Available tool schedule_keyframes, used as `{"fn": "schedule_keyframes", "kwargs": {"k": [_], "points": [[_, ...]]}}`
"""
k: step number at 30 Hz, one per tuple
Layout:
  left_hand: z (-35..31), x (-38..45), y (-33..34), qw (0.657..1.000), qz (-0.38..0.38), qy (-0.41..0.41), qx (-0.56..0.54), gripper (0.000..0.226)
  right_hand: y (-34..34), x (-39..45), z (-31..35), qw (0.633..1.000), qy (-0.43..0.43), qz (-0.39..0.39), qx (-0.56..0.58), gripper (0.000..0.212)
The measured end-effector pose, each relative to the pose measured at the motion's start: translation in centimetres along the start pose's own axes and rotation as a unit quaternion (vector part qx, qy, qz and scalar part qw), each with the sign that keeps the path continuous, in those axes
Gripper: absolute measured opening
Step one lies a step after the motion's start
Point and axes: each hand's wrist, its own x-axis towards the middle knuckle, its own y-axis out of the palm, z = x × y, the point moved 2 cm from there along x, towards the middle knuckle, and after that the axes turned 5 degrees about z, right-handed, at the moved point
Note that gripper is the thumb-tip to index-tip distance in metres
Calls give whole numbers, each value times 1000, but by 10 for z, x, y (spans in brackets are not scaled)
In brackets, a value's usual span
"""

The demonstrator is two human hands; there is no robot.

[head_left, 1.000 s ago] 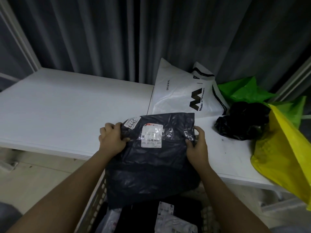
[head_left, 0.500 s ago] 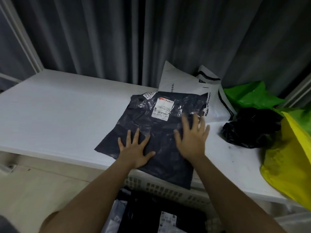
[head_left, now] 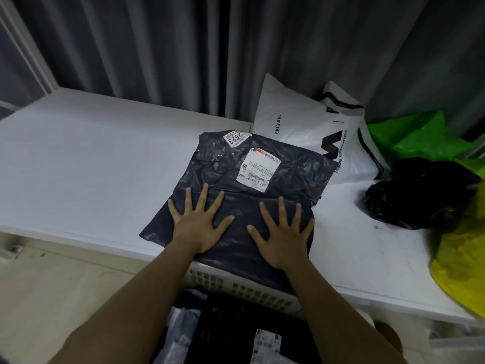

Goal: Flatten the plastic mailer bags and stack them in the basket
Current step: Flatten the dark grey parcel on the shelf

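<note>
At the left of the frame the white table (head_left: pixel 86 164) is bare up to the centre, where the dark mailer bag (head_left: pixel 236 195) lies on it. The left hand (head_left: pixel 199 222) presses flat on the lower left part of this bag, fingers straight and spread, gripping nothing. Just right of it the right hand (head_left: pixel 282 232) does the same on the lower right part, also with fingers apart. Both hands sit on the near half of the bag. Its long axis runs from the lower centre of the frame toward the upper centre, so the creased half with the 2 white labels (head_left: pixel 258 169) lies beyond the fingertips. I judge that the coming stroke must go away from the body. The near edge hangs over the table rim, directly above the basket (head_left: pixel 236 285) at the bottom centre, where flattened bags already lie. Farther right wait the white mailer (head_left: pixel 301 127), a crumpled black bag (head_left: pixel 420 193) and a yellow bag (head_left: pixel 467 258).
</note>
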Motion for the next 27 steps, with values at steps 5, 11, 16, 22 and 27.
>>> {"fn": "schedule_keyframes", "kwargs": {"k": [5, 11, 16, 22, 27], "points": [[2, 0, 4, 1000, -11, 1, 1, 71, 3, 2, 0, 1000, -4, -1, 6, 73], [10, 14, -29, 987, -84, -33, -131, 52, -23, -4, -16, 932, 63, -271, 231, 57], [33, 40, -50, 947, -138, -127, -263, 71, -47, 15, -33, 879, 197, -204, 383, 87], [37, 32, -50, 920, -86, -141, -355, 59, -42, 7, -35, 844, 126, -246, 460, 76], [38, -18, -50, 895, -107, -92, -423, 23, -41, -44, -36, 810, 70, -285, 507, 74]]}}
